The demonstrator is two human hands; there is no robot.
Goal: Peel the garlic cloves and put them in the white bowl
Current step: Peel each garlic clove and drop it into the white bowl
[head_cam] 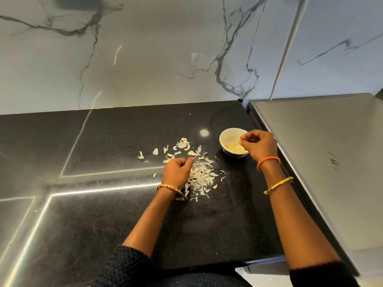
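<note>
A white bowl (228,139) stands on the black counter (103,214) right of centre in the frame, with a small heap of peeled cloves (235,147) lying in its lower half. The right hand (260,145) hangs over the bowl's right rim, covering part of it; its fingers are curled inward with the thumb and fingertips drawn close together above the cloves, and whether they pinch anything cannot be told. An orange band (268,161) and a gold bangle (278,184) sit on that wrist and forearm. The left hand (178,170) is at the centre of the frame, well apart from the bowl, low over the counter at the left edge of a pile of skins (202,179). Its fingers are bent loosely inward, a pink nail showing at the top; what it may hold is hidden under the knuckles. A gold bangle (170,188) circles its wrist. More skins (183,144) lie scattered above and left of this hand. A grey steel top (323,162) adjoins the counter at the right of the frame, and veined marble wall (155,48) fills the upper half.
</note>
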